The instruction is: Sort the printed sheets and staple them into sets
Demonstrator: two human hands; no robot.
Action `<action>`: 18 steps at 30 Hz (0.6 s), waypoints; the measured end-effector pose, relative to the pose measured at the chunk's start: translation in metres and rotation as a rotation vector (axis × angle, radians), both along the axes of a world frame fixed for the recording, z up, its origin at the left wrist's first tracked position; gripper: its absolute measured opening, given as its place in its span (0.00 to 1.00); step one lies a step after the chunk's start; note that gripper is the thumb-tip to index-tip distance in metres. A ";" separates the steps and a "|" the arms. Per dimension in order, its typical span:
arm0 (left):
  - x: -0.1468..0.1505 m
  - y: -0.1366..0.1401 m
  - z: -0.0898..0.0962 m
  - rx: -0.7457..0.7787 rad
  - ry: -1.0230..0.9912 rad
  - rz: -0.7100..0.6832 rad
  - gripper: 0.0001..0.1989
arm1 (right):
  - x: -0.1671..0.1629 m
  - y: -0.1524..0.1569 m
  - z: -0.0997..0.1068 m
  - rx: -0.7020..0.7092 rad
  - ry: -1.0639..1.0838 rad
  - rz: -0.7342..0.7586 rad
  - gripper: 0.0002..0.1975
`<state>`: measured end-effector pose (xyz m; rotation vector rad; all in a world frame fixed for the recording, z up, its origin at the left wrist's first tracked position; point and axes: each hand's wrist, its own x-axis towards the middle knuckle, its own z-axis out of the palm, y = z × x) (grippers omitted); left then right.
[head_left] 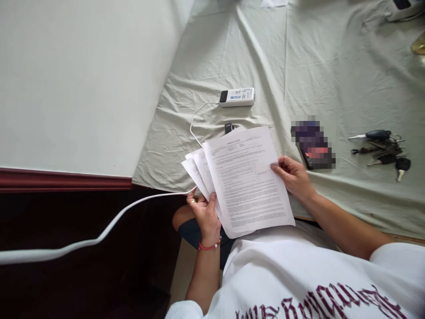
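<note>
Several printed sheets of paper (247, 186) are fanned out in front of me, over the table's near edge. My left hand (205, 213) is closed on their lower left side, thumb on top and the other fingers partly hidden underneath. My right hand (294, 175) pinches the right edge of the top sheet between thumb and fingers. Dense lines of text cover that sheet; they are too small to read. A white cable (149, 197) runs close by my left fingers.
A white power bank (237, 97) lies beyond the papers, with a small black object (229, 128) partly covered by them. To the right are a blurred-out phone (314, 146) and a bunch of keys (385, 148). Wrinkled pale green cloth (199, 57) covers the table.
</note>
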<state>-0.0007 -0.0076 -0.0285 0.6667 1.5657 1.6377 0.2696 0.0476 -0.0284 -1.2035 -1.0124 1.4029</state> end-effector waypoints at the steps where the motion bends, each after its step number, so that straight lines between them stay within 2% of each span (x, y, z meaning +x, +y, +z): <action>1: 0.000 -0.001 0.001 -0.012 -0.011 -0.004 0.36 | 0.000 0.000 -0.001 0.019 -0.055 0.004 0.14; 5: 0.002 -0.003 -0.001 -0.079 -0.062 -0.054 0.28 | 0.000 0.002 -0.004 0.179 -0.357 -0.044 0.11; 8: 0.004 -0.004 -0.001 -0.093 -0.115 -0.101 0.24 | 0.000 0.004 -0.004 0.291 -0.436 -0.068 0.09; 16: 0.010 -0.004 0.013 -0.131 -0.307 -0.134 0.20 | 0.001 0.003 -0.004 0.277 -0.473 -0.033 0.09; 18: 0.010 -0.004 0.015 -0.125 -0.331 -0.120 0.19 | 0.002 0.001 -0.005 0.235 -0.458 -0.025 0.09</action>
